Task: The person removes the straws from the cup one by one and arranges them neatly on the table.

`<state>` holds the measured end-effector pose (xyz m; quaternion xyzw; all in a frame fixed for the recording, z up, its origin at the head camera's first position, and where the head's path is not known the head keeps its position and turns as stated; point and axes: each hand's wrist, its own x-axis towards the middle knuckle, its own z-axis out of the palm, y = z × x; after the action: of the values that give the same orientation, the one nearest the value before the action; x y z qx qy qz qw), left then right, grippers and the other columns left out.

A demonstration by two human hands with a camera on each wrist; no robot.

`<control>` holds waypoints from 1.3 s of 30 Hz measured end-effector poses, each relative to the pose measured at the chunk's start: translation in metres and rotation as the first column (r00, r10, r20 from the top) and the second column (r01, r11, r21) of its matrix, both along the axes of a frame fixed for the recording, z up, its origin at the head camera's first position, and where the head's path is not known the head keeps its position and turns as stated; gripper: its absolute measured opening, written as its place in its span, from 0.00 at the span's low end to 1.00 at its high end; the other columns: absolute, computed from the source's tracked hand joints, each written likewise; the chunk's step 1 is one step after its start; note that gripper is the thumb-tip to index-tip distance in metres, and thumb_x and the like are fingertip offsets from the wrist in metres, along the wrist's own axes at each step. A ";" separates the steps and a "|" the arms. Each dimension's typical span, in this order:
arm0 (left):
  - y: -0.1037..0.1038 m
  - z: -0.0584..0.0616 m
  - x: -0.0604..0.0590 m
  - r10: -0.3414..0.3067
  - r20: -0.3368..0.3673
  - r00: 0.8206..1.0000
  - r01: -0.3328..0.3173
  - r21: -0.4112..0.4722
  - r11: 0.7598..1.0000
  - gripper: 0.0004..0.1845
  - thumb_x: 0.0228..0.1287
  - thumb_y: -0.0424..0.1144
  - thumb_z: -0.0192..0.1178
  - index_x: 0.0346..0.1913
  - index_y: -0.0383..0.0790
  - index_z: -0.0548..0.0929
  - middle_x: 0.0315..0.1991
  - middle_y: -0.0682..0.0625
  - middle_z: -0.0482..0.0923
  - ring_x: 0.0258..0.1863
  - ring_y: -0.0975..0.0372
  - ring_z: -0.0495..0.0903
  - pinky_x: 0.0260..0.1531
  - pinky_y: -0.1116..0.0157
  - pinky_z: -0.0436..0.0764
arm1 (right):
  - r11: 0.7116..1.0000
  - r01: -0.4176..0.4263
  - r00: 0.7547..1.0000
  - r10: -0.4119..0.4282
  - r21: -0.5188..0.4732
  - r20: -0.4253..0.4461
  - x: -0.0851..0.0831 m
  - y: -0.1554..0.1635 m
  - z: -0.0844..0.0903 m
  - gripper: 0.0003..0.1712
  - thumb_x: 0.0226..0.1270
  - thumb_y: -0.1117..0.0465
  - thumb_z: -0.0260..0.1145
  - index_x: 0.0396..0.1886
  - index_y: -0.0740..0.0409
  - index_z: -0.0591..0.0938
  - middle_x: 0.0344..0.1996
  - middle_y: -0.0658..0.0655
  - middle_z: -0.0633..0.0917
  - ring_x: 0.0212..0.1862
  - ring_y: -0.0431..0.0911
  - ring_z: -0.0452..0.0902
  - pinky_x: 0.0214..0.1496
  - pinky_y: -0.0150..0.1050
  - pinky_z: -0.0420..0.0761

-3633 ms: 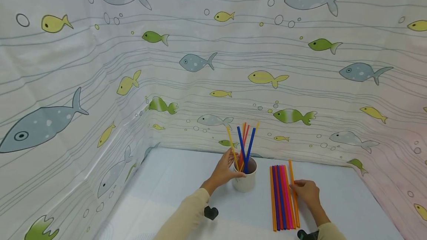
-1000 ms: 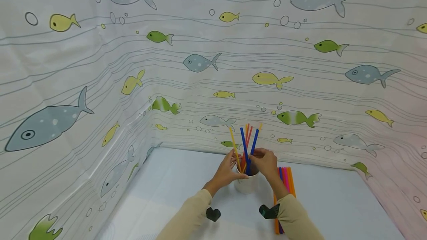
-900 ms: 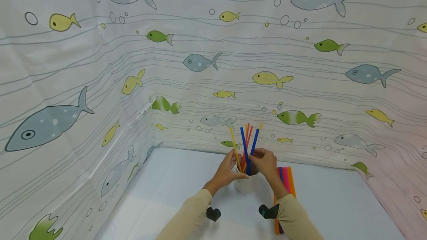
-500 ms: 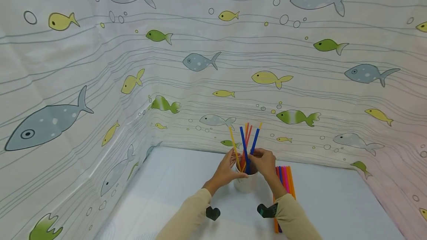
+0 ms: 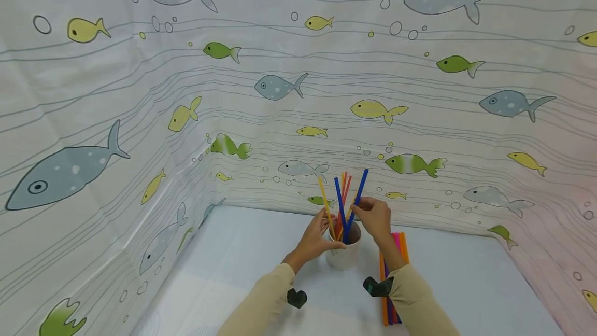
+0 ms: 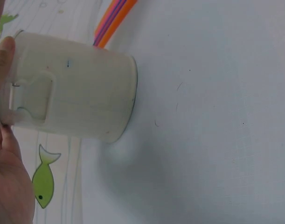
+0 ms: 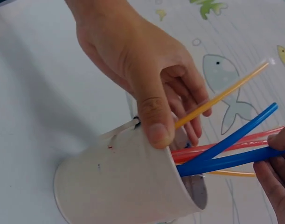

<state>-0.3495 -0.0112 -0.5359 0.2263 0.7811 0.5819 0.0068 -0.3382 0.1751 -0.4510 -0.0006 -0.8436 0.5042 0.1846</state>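
— What lies nearest on the counter (image 5: 242, 279)?

— Loose straws (image 5: 389, 305), flat beside the right sleeve.

— And past them?

— The white cup (image 5: 344, 253) stands upright; the left hand (image 5: 314, 236) grips its rim, thumb curled over the edge.

— The right hand (image 5: 374, 217)?

— Its fingers (image 7: 273, 175) pinch a blue straw (image 5: 355, 205), tilted, its lower end inside the cup among the others. Behind hangs the fish curtain (image 5: 280, 87).

Straws (image 5: 342, 198) stand in the cup (image 5: 344, 257); loose straws (image 5: 396, 274) lie right of it.
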 end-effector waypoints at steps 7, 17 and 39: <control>0.000 -0.001 -0.001 0.012 0.006 1.000 -0.012 -0.018 1.000 0.56 0.49 0.41 0.77 0.77 0.50 0.50 0.67 0.48 0.63 0.67 0.60 0.66 0.64 0.67 0.67 | 1.000 0.008 1.000 -0.008 0.005 -0.030 0.001 0.010 0.033 0.18 0.63 0.58 0.71 0.49 0.64 0.85 0.41 0.61 0.87 0.44 0.53 0.84 0.48 0.47 0.84; 0.001 0.001 -0.001 0.013 0.008 1.000 -0.013 -0.022 1.000 0.58 0.46 0.41 0.78 0.77 0.48 0.50 0.66 0.49 0.65 0.67 0.60 0.67 0.64 0.66 0.67 | 0.999 0.029 0.987 -0.022 0.041 -0.160 0.005 0.042 0.084 0.17 0.62 0.58 0.72 0.47 0.64 0.86 0.39 0.61 0.88 0.43 0.52 0.85 0.40 0.30 0.83; 0.000 0.000 0.001 0.008 -0.005 1.000 -0.008 -0.018 1.000 0.57 0.49 0.42 0.77 0.77 0.44 0.49 0.66 0.47 0.65 0.67 0.58 0.67 0.64 0.65 0.67 | 0.977 0.157 0.987 -0.161 0.147 0.017 0.025 0.122 0.021 0.22 0.67 0.56 0.67 0.52 0.69 0.82 0.42 0.66 0.86 0.40 0.54 0.85 0.36 0.32 0.84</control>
<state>-0.3490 -0.0117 -0.5362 0.2243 0.7872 0.5744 0.0046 -0.3133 0.2973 -0.4302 -0.0619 -0.8779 0.4251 0.2115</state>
